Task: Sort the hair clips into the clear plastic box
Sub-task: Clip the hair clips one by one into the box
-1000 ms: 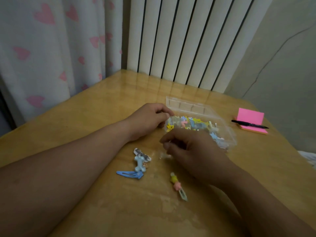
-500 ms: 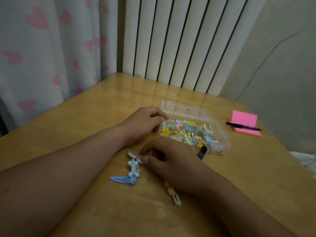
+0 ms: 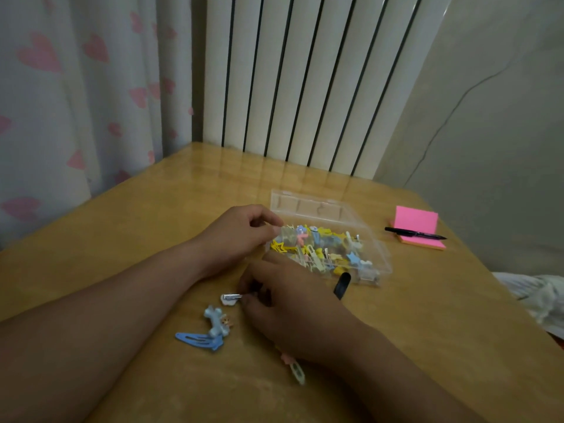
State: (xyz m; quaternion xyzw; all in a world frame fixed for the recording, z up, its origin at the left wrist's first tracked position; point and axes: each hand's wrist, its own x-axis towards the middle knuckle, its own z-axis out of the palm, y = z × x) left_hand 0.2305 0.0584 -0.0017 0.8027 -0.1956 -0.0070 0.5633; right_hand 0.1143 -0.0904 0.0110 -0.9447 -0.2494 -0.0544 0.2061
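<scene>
From the head view, the right hand (image 3: 287, 303) pinches a small white clip with a silver clasp (image 3: 231, 298) at its fingertips; lifting it straight up would clear the light-blue clips (image 3: 210, 329) nearer its wrist. The left hand (image 3: 241, 233) grips the clear plastic box (image 3: 374, 239) beyond. Glossy wooden bench (image 3: 152, 215), white radiator (image 3: 305, 80) behind.

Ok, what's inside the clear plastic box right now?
The clear plastic box holds a jumbled pile of hair clips, mostly yellow, blue and white. The lower layers are covered, so they cannot be counted.

Glossy wooden table (image 3: 427, 315); clear plastic box (image 3: 374, 239).
</scene>
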